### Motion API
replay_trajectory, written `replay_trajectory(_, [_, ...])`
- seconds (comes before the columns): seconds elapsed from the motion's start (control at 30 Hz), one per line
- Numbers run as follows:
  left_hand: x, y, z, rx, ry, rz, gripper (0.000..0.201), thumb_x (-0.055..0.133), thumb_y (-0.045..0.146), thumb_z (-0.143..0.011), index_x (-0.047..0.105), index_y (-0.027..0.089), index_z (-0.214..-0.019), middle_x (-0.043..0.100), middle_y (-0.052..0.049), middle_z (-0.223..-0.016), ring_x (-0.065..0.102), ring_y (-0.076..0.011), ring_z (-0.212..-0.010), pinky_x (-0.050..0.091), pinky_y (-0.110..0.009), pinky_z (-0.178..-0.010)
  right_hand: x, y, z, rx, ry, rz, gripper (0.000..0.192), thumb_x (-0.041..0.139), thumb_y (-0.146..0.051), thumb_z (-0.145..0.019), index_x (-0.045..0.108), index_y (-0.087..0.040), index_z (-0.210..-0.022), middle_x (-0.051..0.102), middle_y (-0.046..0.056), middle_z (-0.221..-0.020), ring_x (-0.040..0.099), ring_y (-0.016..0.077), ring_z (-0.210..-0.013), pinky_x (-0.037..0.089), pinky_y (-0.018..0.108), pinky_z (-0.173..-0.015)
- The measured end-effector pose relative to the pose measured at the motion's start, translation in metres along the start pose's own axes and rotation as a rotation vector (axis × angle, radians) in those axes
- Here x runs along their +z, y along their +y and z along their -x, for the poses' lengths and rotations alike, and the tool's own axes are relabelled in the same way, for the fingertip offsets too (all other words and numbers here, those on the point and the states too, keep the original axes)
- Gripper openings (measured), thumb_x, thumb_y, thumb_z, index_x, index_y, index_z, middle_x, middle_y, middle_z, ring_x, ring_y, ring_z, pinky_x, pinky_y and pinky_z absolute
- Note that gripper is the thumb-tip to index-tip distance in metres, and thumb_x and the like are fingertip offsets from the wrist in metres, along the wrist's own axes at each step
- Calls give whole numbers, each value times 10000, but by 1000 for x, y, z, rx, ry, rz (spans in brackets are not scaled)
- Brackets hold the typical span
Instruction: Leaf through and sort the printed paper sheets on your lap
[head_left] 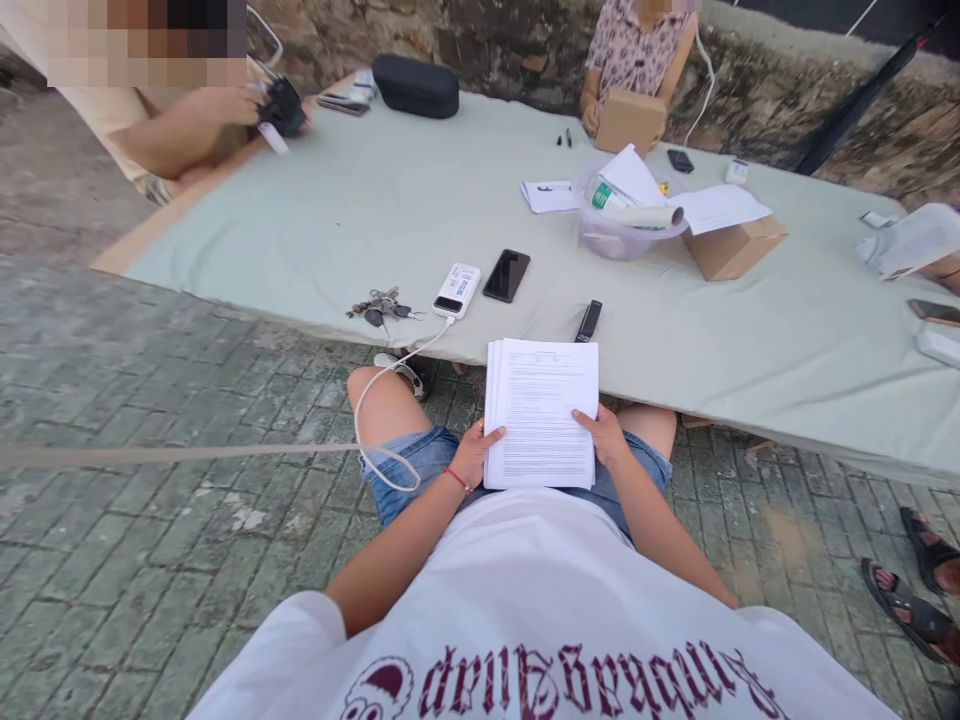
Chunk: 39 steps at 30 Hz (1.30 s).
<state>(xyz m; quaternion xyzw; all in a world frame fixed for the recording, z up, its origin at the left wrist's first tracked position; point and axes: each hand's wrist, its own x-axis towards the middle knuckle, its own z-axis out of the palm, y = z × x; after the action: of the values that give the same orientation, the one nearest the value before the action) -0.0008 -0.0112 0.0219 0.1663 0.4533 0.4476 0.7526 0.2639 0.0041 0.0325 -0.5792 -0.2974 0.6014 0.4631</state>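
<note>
A stack of printed paper sheets (549,415) rests over my lap, its top edge at the table's near edge. My left hand (474,452) grips its left side, thumb on top and fingers underneath. On the right side my right hand (602,434) pinches the same stack, thumb on the print. The sheets on the left are slightly fanned. Just beyond the papers lies a black stapler (589,321). A black phone (507,276), a white power bank (456,291) with a cable plugged in, and a bunch of keys (383,309) lie farther left.
A cloth-covered table (337,220) spreads ahead. On it are a plastic basket (619,238) with papers and a roll, a cardboard box (735,250) and a black case (415,86). Other people sit around it. The white cable (300,452) runs across my left leg.
</note>
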Motion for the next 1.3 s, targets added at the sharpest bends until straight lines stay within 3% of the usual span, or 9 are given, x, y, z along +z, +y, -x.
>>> replay_trajectory(0.17, [-7,3,-4,-176,-89,56,472,823,461,-746,747,105,-1047,786,-159,-1034,727,-336,-1034,531,-479,-998,-16,-2,-1,12,29,21,519,891,-520,-623,735,-221,-1018,794,63,-1050,752,312,-965,606,500,-917])
replay_trajectory(0.33, [-11,-6,-11,-125,-65,-40,429,895,334,-677,760,91,-1005,794,-154,-973,750,-297,-885,557,-466,-929,-40,9,7,34,100,113,529,893,-488,-626,726,-245,-1066,783,47,-1124,743,295,-1012,597,481,-947])
replay_trajectory(0.5, [-12,-3,-12,-81,-26,39,443,913,318,-662,752,118,-1023,800,-127,-978,753,-274,-847,579,-459,-905,-45,19,25,35,31,149,507,851,-511,-677,732,-233,-1083,783,61,-1124,745,290,-994,583,475,-960])
replay_trajectory(0.67, [-13,-1,-13,-239,-139,110,461,836,357,-761,736,97,-1129,774,-185,-1115,744,-342,-1023,546,-519,-1008,-43,0,34,-83,-16,488,408,701,-566,-812,762,-243,-1052,787,50,-1090,730,309,-1007,582,488,-923])
replay_trajectory(0.77, [-15,-5,-17,-244,-134,94,454,821,311,-779,720,84,-1158,769,-187,-1130,736,-344,-1067,529,-521,-1045,-43,-18,31,-154,-54,638,369,658,-545,-841,769,-261,-1050,789,43,-1077,722,320,-1008,567,494,-942])
replay_trajectory(0.9, [-16,-8,-21,-232,-127,134,471,784,396,-826,715,79,-1167,756,-195,-1170,718,-347,-1118,522,-518,-1062,-48,-32,24,-240,68,722,385,667,-491,-824,745,-281,-1137,769,39,-1157,700,346,-1074,529,533,-1009])
replay_trajectory(1.07, [-15,-7,-20,-218,-158,157,480,799,386,-817,712,93,-1188,732,-192,-1240,701,-343,-1154,518,-518,-1069,-56,-27,21,-215,128,655,401,676,-494,-808,739,-270,-1134,767,42,-1159,688,349,-1111,508,559,-1037])
replay_trajectory(1.2, [-14,-8,-20,-192,-161,132,517,837,374,-781,710,91,-1195,740,-189,-1218,714,-332,-1126,529,-506,-1057,-51,-17,24,-144,86,491,416,730,-500,-765,746,-251,-1099,778,48,-1115,701,328,-1077,554,524,-978])
replay_trajectory(1.3, [-14,-9,-21,-174,-143,121,533,854,359,-764,706,92,-1200,751,-178,-1194,725,-318,-1098,536,-496,-1049,-46,-12,22,-145,143,476,397,741,-495,-746,744,-250,-1058,783,48,-1087,715,311,-1024,581,486,-917])
